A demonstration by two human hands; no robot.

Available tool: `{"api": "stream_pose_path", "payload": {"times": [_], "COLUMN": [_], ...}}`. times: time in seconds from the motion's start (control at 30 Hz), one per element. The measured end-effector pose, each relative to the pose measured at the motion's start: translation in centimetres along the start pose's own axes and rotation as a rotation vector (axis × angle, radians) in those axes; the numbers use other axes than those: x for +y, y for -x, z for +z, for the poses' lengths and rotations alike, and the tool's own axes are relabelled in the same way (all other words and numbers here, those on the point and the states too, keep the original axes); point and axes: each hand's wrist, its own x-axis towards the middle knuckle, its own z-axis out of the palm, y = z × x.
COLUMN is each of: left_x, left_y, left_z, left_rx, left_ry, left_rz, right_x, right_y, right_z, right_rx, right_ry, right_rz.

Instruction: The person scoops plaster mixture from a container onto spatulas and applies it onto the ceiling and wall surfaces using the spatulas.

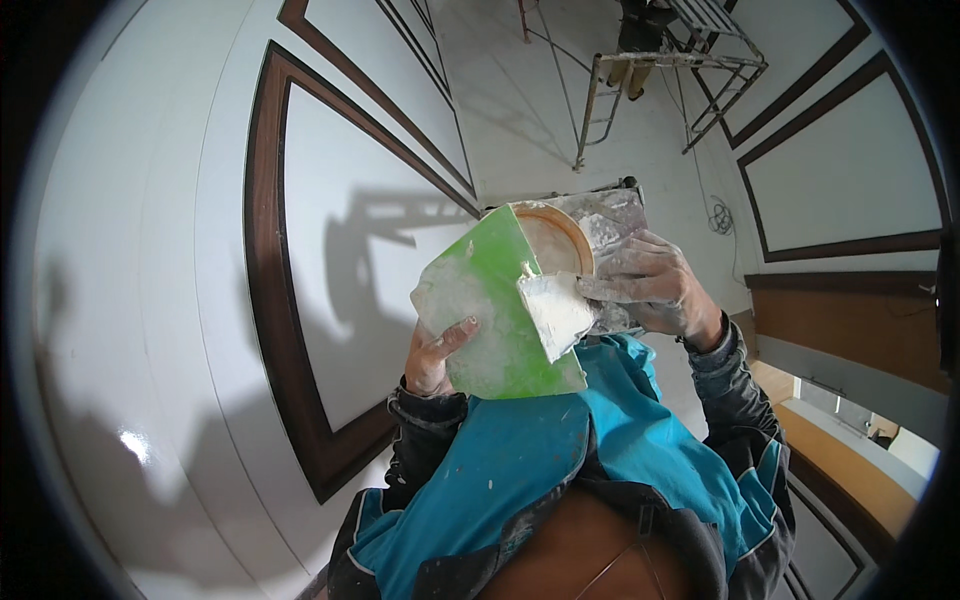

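Observation:
A dusty green flat board point(470, 330) is gripped along its left side by my left hand point(438, 355), thumb on its face. My right hand point(650, 285) pinches a small flat scraper point(550, 312) coated in white paste, held against the board's right side. Behind them, a round tan container rim point(570, 230) is partly hidden by the board, over a grey, paste-smeared surface point(615, 210). Both hands are dusted white.
A metal scaffold frame point(600, 100) stands ahead, with a person's legs point(630, 65) at it. A coiled cable point(720, 215) lies right of centre. Dark-trimmed white panels point(350, 150) flank both sides. A wooden counter point(840, 320) is at right.

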Motion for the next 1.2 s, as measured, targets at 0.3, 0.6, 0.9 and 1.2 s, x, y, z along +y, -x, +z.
{"api": "stream_pose_path", "payload": {"times": [0.3, 0.6, 0.9, 1.2], "left_x": [-1.8, -1.4, 0.2, -1.0], "left_y": [-0.2, -0.1, -2.0, -2.6], "left_z": [-0.1, -0.3, 1.6, 3.3], "left_rx": [0.027, 0.075, 0.185, 0.068], "left_ry": [-0.033, -0.146, -0.050, 0.103], "left_rz": [0.150, 0.421, 0.228, -0.061], "right_x": [0.5, 0.1, -1.3, -2.0], "right_y": [1.7, 5.7, 5.3, 2.5], "right_z": [1.9, 7.2, 3.2, 3.4], "right_rx": [0.092, 0.262, 0.549, 0.302], "right_ry": [0.045, -0.261, -1.296, -0.114], "right_rz": [0.075, 0.691, 0.679, 0.230]}}
